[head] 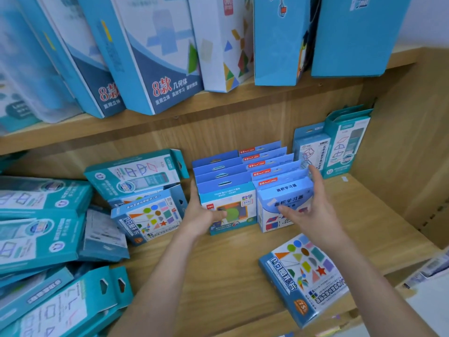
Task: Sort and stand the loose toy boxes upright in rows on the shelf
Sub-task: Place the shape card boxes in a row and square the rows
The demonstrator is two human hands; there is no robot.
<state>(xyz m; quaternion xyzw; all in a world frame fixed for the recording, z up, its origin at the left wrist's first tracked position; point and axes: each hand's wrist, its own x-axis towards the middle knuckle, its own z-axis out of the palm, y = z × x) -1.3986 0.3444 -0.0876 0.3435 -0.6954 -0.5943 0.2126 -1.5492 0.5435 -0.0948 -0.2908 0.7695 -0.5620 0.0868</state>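
Observation:
Two rows of small blue toy boxes stand upright at the middle of the lower shelf (218,259). My left hand (202,215) grips the left row's front box (228,207), thumb on its face and fingers along its left side. The right row's front box (281,203) is held by my right hand (308,210), thumb on the front and fingers reaching over its top right corner. A loose shapes box (306,276) lies flat near the shelf's front edge, right of my right forearm. Another shapes box (150,217) leans to the left of the rows.
A jumbled pile of teal boxes (41,239) fills the shelf's left side. Two teal boxes (340,147) stand upright at the back right. Large blue and white boxes (155,54) line the upper shelf. The cabinet's wooden side wall (413,142) closes the right.

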